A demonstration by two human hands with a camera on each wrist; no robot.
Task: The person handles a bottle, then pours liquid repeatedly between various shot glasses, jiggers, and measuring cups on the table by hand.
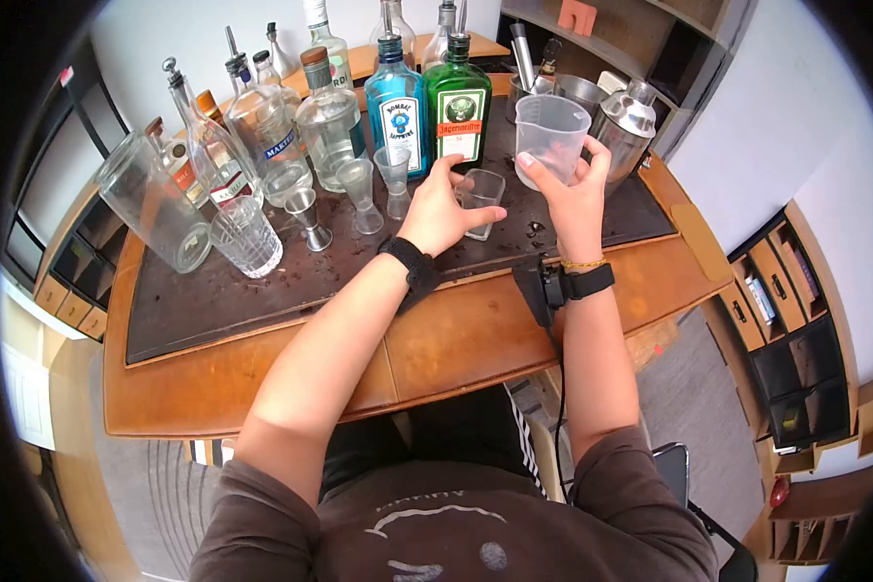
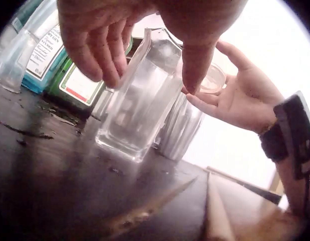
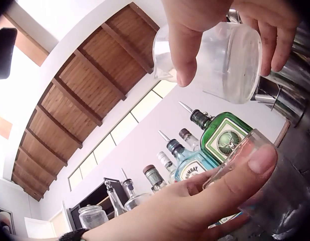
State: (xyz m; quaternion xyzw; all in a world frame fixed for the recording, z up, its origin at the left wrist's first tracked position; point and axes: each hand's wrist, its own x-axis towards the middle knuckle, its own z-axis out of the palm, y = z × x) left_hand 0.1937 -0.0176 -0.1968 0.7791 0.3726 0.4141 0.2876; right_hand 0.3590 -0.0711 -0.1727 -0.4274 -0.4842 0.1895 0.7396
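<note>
Two upright vessels, mouths up: measuring cup (image 1: 550, 136) in right hand (image 1: 574, 199), square glass (image 1: 481, 201) in left hand (image 1: 438, 209).

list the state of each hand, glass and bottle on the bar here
left hand: grips the square glass
square glass: upright on the mat, looks empty
right hand: holds the plastic measuring cup
plastic measuring cup: lifted, upright
green bottle: upright, pourer on
blue bottle: upright
large jar: tilted, empty

Your left hand (image 1: 438, 211) grips the square glass (image 1: 480, 201) before the green bottle (image 1: 459, 107); your right hand (image 1: 570, 194) holds 1 plastic cup (image 1: 550, 136) right of it.
</note>
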